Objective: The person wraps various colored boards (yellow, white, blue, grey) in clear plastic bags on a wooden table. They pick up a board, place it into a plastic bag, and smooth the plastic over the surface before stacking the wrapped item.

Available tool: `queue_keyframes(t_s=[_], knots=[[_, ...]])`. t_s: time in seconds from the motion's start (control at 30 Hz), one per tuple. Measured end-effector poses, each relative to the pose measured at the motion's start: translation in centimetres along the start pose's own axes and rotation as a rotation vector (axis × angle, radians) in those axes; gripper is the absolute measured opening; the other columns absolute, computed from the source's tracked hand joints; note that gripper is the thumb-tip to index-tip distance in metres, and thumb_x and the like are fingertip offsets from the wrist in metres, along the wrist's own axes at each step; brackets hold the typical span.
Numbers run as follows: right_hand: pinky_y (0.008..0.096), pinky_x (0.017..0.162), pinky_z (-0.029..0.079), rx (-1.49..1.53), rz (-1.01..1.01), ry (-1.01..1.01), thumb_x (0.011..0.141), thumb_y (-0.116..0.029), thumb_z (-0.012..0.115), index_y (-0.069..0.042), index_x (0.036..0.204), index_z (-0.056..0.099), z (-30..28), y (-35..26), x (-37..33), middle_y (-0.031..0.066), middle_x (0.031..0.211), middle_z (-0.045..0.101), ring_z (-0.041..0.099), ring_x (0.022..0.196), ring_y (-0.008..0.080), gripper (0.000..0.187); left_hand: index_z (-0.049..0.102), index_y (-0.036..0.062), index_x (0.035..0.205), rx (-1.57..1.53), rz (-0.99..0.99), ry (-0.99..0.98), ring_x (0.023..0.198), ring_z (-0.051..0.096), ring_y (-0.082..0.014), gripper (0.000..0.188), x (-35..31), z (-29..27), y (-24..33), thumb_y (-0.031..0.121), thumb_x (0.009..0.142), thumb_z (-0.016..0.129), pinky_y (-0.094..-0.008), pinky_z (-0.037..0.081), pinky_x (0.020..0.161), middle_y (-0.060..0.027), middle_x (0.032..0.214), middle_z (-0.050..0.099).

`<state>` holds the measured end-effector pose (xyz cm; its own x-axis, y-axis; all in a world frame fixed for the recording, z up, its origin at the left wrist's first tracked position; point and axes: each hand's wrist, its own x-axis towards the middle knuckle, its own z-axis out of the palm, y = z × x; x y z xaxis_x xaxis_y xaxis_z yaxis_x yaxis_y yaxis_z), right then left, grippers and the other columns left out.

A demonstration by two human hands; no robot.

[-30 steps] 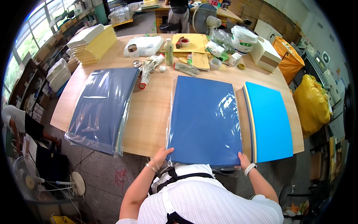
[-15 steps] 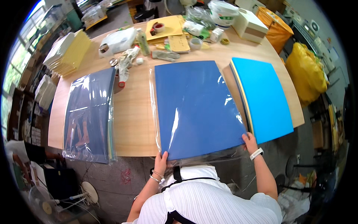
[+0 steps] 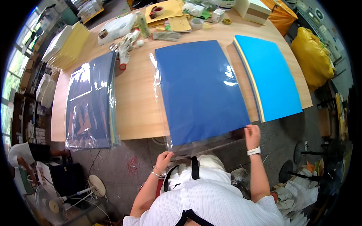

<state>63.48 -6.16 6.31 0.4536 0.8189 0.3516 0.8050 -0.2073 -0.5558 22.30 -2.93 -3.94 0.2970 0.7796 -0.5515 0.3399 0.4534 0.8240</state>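
Observation:
A large dark blue sheet [image 3: 200, 90] lies on the table inside a clear plastic sleeve [image 3: 196, 147], its near end overhanging the table's front edge. My left hand [image 3: 163, 160] pinches the sleeve's near left corner, a little below the sheet's corner. At the near right corner, my right hand [image 3: 252, 136] is closed on the sleeve's edge. Slack film spans the gap between both hands, past the sheet's near edge. To the right is a stack of bright blue sheets [image 3: 269, 77]; to the left, a stack of sleeved dark sheets [image 3: 89, 101].
Along the back of the wooden table [image 3: 139, 90] lie gloves [image 3: 166, 36], a spray can [image 3: 142, 25], tape rolls [image 3: 197, 24] and yellow envelopes [image 3: 179, 23]. Yellow-edged packs [image 3: 71, 45] stand far left. A floor fan [image 3: 51, 203] and another person [image 3: 22, 156] are at lower left.
My left hand has moved off the sheet's corner down onto the sleeve's edge, and more film shows beyond the sheet. My right hand's grip has turned more upright. The whole view has shifted.

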Motion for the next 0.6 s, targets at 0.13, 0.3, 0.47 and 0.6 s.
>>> queue_keyframes(t_s=[0.13, 0.3, 0.47, 0.6], knots=[[0.0332, 0.065, 0.043, 0.385, -0.32, -0.432, 0.068, -0.017, 0.065, -0.007, 0.072, 0.06, 7.7, -10.7, -5.5, 0.0078, 0.073, 0.052, 0.051, 0.073, 0.0244, 0.012, 0.057, 0.0017, 0.098, -0.43, -0.076, -0.072, 0.078, 0.055, -0.012, 0.037, -2.1, 1.2, 1.8, 0.033, 0.089, 0.041, -0.0251, 0.044, 0.067, -0.0034, 0.087, 0.058], [0.0336, 0.067, 0.042, 0.445, -0.381, -0.727, 0.064, -0.015, 0.065, -0.005, 0.069, 0.055, 14.3, -17.5, -11.2, 0.0088, 0.077, 0.048, 0.05, 0.076, 0.0255, 0.015, 0.054, 0.0012, 0.102, -0.715, -0.141, -0.114, 0.092, 0.056, -0.0202, 0.038, -3.0, 1.3, 1.5, 0.033, 0.089, 0.038, -0.0338, 0.045, 0.077, -0.0076, 0.099, 0.058], [0.0332, 0.066, 0.042, 0.367, -0.699, -0.741, 0.067, -0.012, 0.059, -0.005, 0.068, 0.054, 15.6, -18.1, -11.3, 0.0093, 0.075, 0.048, 0.05, 0.074, 0.0258, 0.009, 0.054, 0.0031, 0.093, -0.924, -0.198, -0.038, 0.08, 0.058, -0.0199, 0.03, -2.4, 2.1, 0.7, 0.027, 0.088, 0.037, -0.0355, 0.048, 0.073, -0.0082, 0.089, 0.058], [0.034, 0.069, 0.043, 0.57, -0.75, -1.118, 0.074, -0.014, 0.055, -0.002, 0.072, 0.051, 10.8, -17.9, -7.9, 0.0112, 0.077, 0.051, 0.051, 0.077, 0.0269, 0.013, 0.055, -0.0015, 0.087, -0.755, -0.24, 0.053, 0.074, 0.061, -0.0217, 0.031, -1.4, 2.5, 1.8, 0.022, 0.086, 0.035, -0.0311, 0.049, 0.065, -0.0132, 0.09, 0.061]])
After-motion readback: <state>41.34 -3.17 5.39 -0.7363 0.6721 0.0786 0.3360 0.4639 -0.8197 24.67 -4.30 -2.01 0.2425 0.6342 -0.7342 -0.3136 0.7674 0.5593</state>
